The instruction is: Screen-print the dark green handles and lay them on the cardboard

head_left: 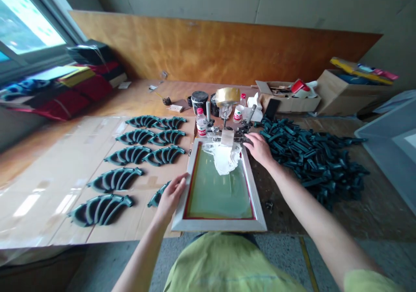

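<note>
A screen printing frame [258,205] with pale metal sides and green mesh lies flat before me. White ink [225,164] is heaped at its far end, under a squeegee [227,138]. My left hand [173,191] has its fingers curled at the frame's left side. Partly behind that hand, a dark green ribbed curved part [157,198] rests on the cardboard. My right hand [259,148] reaches the far right corner, fingers apart, close to the metal hinge clamp [242,131]. Whether its fingertips touch the clamp is hard to see.
Rows of curved green parts [100,210] lie on cardboard [35,183] at left. At right is a heap of dark green pieces [312,157] beside a grey bin [386,136]. Bottles [201,123], a tape roll [227,96] and black tubs [199,101] stand behind the frame.
</note>
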Action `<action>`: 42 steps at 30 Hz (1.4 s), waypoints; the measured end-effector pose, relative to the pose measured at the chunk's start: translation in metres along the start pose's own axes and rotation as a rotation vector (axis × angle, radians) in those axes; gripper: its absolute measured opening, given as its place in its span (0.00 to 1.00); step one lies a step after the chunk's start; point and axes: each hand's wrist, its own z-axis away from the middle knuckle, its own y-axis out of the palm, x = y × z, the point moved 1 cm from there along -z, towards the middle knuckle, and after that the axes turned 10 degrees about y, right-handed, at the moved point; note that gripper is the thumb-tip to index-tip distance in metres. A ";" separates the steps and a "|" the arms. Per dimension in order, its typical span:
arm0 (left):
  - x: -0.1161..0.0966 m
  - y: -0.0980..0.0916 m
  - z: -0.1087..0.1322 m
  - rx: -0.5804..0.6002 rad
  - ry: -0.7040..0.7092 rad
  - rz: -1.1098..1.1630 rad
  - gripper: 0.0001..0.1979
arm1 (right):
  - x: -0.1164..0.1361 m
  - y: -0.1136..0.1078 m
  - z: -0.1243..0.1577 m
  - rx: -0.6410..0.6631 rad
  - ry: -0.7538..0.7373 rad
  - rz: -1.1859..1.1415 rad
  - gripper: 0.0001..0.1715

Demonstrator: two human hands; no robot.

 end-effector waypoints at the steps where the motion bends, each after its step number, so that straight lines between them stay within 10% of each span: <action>1: 0.016 0.002 0.000 -0.004 -0.012 0.007 0.39 | 0.012 0.002 -0.008 0.006 -0.065 0.003 0.22; 7: 0.065 0.007 -0.012 0.017 -0.028 -0.025 0.41 | 0.067 0.033 -0.021 0.260 -0.154 0.195 0.12; 17: 0.068 0.004 -0.012 0.052 -0.015 -0.011 0.34 | 0.042 0.005 0.043 0.494 -0.541 0.021 0.16; 28: 0.059 0.005 -0.009 -0.013 -0.059 -0.013 0.35 | 0.045 0.023 0.067 0.280 -0.497 0.000 0.15; 32: 0.043 0.006 -0.006 -0.015 -0.074 -0.008 0.36 | 0.052 0.009 0.040 0.307 -0.363 -0.020 0.08; 38: -0.019 -0.005 -0.007 0.045 -0.016 -0.031 0.37 | 0.063 -0.001 -0.034 0.168 -0.054 0.038 0.37; 42: -0.067 -0.003 -0.025 -0.061 0.204 0.042 0.31 | 0.020 -0.014 -0.047 -0.011 0.103 -0.004 0.23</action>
